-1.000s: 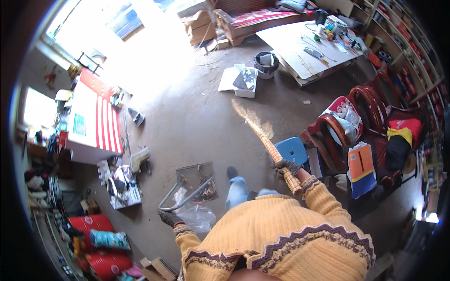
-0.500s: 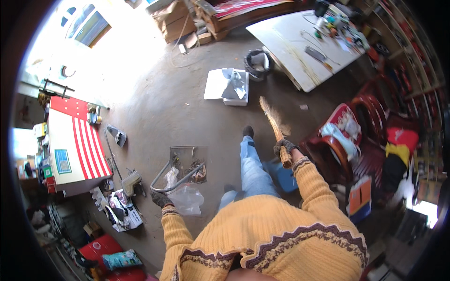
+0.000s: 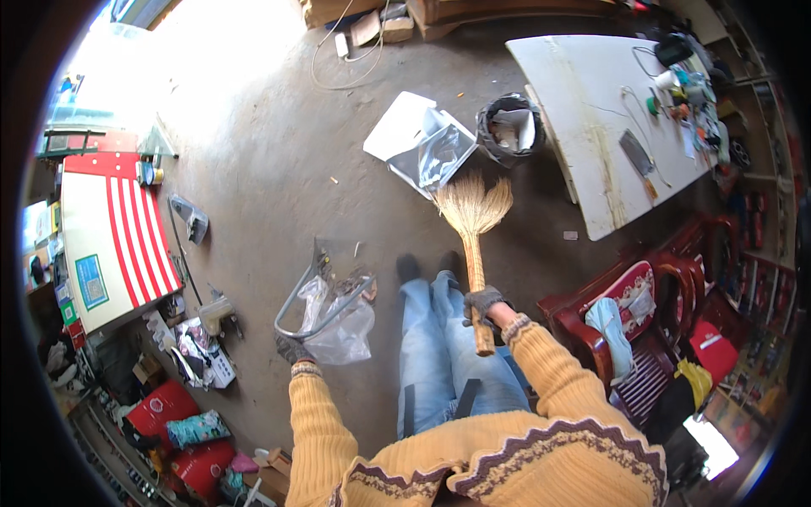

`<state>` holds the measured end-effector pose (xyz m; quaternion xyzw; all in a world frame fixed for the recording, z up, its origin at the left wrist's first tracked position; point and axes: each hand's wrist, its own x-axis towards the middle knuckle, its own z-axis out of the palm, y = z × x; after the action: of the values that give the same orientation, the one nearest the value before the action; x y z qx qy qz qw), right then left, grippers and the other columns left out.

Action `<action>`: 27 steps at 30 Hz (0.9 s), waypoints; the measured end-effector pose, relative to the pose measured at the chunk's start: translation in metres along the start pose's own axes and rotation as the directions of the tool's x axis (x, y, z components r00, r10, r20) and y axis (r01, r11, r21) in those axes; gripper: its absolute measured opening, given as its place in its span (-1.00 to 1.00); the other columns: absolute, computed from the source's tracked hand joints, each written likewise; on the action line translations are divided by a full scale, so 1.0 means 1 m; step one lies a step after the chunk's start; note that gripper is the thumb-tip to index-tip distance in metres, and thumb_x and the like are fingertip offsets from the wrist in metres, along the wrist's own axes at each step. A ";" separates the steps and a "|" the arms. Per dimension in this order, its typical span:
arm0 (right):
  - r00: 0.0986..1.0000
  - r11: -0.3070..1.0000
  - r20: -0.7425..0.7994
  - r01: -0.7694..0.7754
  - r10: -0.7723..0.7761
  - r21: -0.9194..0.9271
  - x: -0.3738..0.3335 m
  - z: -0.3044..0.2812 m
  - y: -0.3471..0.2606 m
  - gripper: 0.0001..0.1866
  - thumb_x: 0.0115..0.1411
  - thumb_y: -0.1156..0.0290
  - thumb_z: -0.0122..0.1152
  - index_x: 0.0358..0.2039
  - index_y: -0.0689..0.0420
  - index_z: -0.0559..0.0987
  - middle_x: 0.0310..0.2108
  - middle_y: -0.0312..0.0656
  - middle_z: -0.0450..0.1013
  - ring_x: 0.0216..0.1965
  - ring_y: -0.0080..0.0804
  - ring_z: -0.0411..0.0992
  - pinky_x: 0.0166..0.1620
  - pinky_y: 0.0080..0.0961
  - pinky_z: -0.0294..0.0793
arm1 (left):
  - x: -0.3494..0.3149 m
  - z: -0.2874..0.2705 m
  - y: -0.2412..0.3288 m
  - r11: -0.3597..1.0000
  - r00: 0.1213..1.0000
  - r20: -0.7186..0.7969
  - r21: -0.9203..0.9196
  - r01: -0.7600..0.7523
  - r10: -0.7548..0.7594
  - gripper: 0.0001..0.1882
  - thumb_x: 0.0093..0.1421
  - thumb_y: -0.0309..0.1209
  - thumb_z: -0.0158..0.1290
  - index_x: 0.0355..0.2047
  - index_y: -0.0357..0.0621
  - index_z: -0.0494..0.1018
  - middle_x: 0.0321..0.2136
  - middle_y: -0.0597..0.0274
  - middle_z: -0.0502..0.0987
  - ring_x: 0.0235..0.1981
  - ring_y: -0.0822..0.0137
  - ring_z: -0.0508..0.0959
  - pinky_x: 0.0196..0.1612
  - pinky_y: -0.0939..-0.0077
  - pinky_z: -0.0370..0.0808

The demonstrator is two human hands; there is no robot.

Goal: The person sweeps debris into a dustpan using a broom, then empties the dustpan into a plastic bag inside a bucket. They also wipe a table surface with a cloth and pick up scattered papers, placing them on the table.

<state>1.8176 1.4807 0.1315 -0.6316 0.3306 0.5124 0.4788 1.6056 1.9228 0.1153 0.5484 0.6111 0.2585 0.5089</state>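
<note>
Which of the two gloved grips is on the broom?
The right grip, closed around the straw broom near its handle end; the left grip holds a grey bent-tube frame instead.

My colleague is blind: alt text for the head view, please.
Seen from above, a gloved right hand holds a straw broom while the gloved left hand grips the tubular handle of a dustpan. Ahead are a white box, a black-lined bin and a white table.
</note>
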 end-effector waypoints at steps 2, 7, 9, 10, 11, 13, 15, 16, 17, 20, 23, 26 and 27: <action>0.991 0.986 -0.024 -0.131 0.135 0.105 0.003 -0.002 -0.007 -0.79 -0.04 0.59 0.20 -0.38 0.32 0.38 -0.65 -0.04 0.37 -0.70 -0.20 0.42 -0.60 -0.19 0.59 | 0.010 0.025 -0.003 0.997 0.996 -0.037 0.015 0.082 -0.081 -0.57 0.33 -0.13 -0.14 -0.09 -0.22 0.52 -0.26 0.23 0.56 -0.34 0.34 0.56 -0.33 0.45 0.54; 0.998 0.987 0.021 -0.063 0.060 0.148 0.031 0.001 -0.017 -0.60 -0.02 0.61 0.21 -0.18 0.21 0.27 -0.61 -0.03 0.39 -0.72 -0.20 0.40 -0.62 -0.13 0.59 | 0.059 0.088 -0.020 0.842 0.995 0.098 0.539 -0.033 -0.025 -0.62 0.27 -0.18 -0.07 -0.11 -0.20 0.52 -0.27 0.17 0.60 -0.31 0.30 0.57 -0.25 0.40 0.53; 0.996 0.973 0.051 -0.084 0.074 0.216 0.042 0.003 -0.010 -0.58 0.00 0.62 0.22 -0.15 0.18 0.26 -0.59 -0.01 0.39 -0.72 -0.19 0.41 -0.61 -0.10 0.60 | 0.076 0.106 -0.040 0.695 0.980 0.196 0.702 -0.154 0.019 -0.66 0.24 -0.22 -0.05 -0.13 -0.19 0.53 -0.25 0.15 0.61 -0.28 0.25 0.59 -0.23 0.37 0.53; 0.995 0.973 0.028 -0.103 0.099 0.205 0.047 0.003 -0.006 -0.58 0.00 0.63 0.21 -0.15 0.19 0.25 -0.59 -0.01 0.39 -0.71 -0.18 0.42 -0.60 -0.09 0.60 | 0.083 0.116 -0.052 0.800 0.985 0.169 0.587 -0.123 0.027 -0.68 0.22 -0.25 -0.05 -0.15 -0.19 0.53 -0.24 0.13 0.61 -0.26 0.21 0.61 -0.21 0.34 0.53; 0.995 0.970 0.046 -0.091 0.083 0.227 0.052 0.004 -0.001 -0.58 -0.01 0.63 0.22 -0.16 0.20 0.26 -0.58 0.00 0.40 -0.70 -0.16 0.43 -0.60 -0.08 0.61 | 0.092 0.127 -0.062 0.702 0.958 0.241 0.655 -0.281 0.158 -0.68 0.27 -0.25 -0.11 -0.15 -0.18 0.51 -0.28 0.13 0.61 -0.30 0.21 0.61 -0.26 0.34 0.54; 0.995 0.986 0.003 -0.104 0.105 0.131 0.060 0.006 0.005 -0.56 0.00 0.53 0.28 -0.14 0.22 0.29 -0.50 0.05 0.44 -0.65 -0.16 0.47 -0.56 -0.16 0.60 | 0.101 0.144 -0.079 0.602 0.915 0.304 0.688 -0.404 0.266 -0.67 0.32 -0.26 -0.19 -0.14 -0.17 0.49 -0.33 0.10 0.60 -0.35 0.18 0.61 -0.29 0.32 0.54; 0.996 0.893 -0.058 -0.082 0.063 -0.442 0.067 0.009 0.004 -0.44 0.00 0.26 0.28 -0.03 0.18 0.31 -0.35 0.04 0.47 -0.37 -0.13 0.49 -0.22 -0.20 0.55 | 0.105 0.164 -0.090 0.537 0.891 0.326 0.713 -0.451 0.315 -0.66 0.33 -0.26 -0.21 -0.15 -0.17 0.49 -0.36 0.05 0.59 -0.36 0.15 0.61 -0.29 0.29 0.52; 0.990 0.743 -0.117 -0.138 0.081 -0.654 0.069 0.013 0.000 -0.34 -0.04 0.10 0.26 0.01 0.17 0.31 -0.22 0.06 0.46 -0.19 -0.11 0.45 -0.03 -0.28 0.42 | 0.108 0.175 -0.092 0.442 0.845 0.380 0.727 -0.525 0.378 -0.66 0.33 -0.26 -0.23 -0.16 -0.18 0.49 -0.37 0.03 0.59 -0.37 0.14 0.61 -0.30 0.28 0.52; 0.987 0.665 -0.099 -0.159 0.128 -0.729 0.070 0.016 -0.005 -0.23 -0.07 -0.06 0.25 0.06 0.17 0.32 -0.10 0.08 0.46 -0.02 -0.09 0.42 0.17 -0.36 0.30 | 0.111 0.185 -0.092 0.496 0.914 0.363 0.769 -0.404 0.180 -0.64 0.08 -0.40 0.02 -0.09 -0.21 0.42 -0.43 -0.01 0.58 -0.34 0.00 0.59 -0.29 0.17 0.51; 0.960 0.336 -0.166 -0.236 0.224 -0.912 0.070 0.031 -0.031 -0.24 -0.07 -0.01 0.25 0.06 0.20 0.32 -0.04 0.05 0.44 0.03 -0.05 0.39 0.18 -0.35 0.29 | 0.112 0.210 -0.096 0.799 0.989 0.136 0.586 -0.134 0.067 -0.66 0.19 -0.20 -0.05 -0.21 -0.23 0.48 -0.44 -0.02 0.58 -0.42 0.03 0.59 -0.35 0.20 0.49; 0.974 0.210 -0.128 -0.087 -0.188 -0.974 0.069 0.051 -0.059 -0.28 -0.07 0.12 0.30 0.07 0.19 0.31 -0.07 0.08 0.44 0.00 -0.02 0.40 0.10 -0.21 0.36 | 0.118 0.214 -0.101 0.766 0.975 0.124 0.604 -0.221 0.183 -0.64 0.25 -0.17 -0.11 -0.23 -0.19 0.50 -0.41 0.00 0.58 -0.40 0.04 0.59 -0.33 0.20 0.48; 0.939 0.318 0.061 0.175 -0.338 -0.932 0.092 0.084 -0.081 -0.31 -0.08 0.17 0.29 0.06 0.21 0.36 -0.01 0.09 0.38 0.05 0.02 0.34 0.10 -0.18 0.34 | 0.119 0.204 -0.106 0.615 0.921 0.211 0.693 -0.377 0.327 -0.70 0.25 -0.29 -0.15 -0.15 -0.18 0.46 -0.35 0.01 0.56 -0.36 0.00 0.58 -0.29 0.20 0.50; 0.905 0.376 0.154 0.313 -0.397 -0.872 0.103 0.106 -0.081 -0.31 -0.07 0.15 0.30 0.05 0.23 0.38 0.02 0.10 0.36 0.06 0.03 0.33 0.11 -0.18 0.33 | 0.115 0.200 -0.106 0.571 0.927 0.236 0.734 -0.367 0.291 -0.71 0.25 -0.32 -0.15 -0.13 -0.17 0.46 -0.35 -0.01 0.56 -0.36 0.00 0.58 -0.29 0.20 0.50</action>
<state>1.8832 1.6142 0.0518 -0.8619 -0.1065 0.4668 0.1671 1.7572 1.9538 -0.0859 0.8263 0.5261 0.0397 0.1971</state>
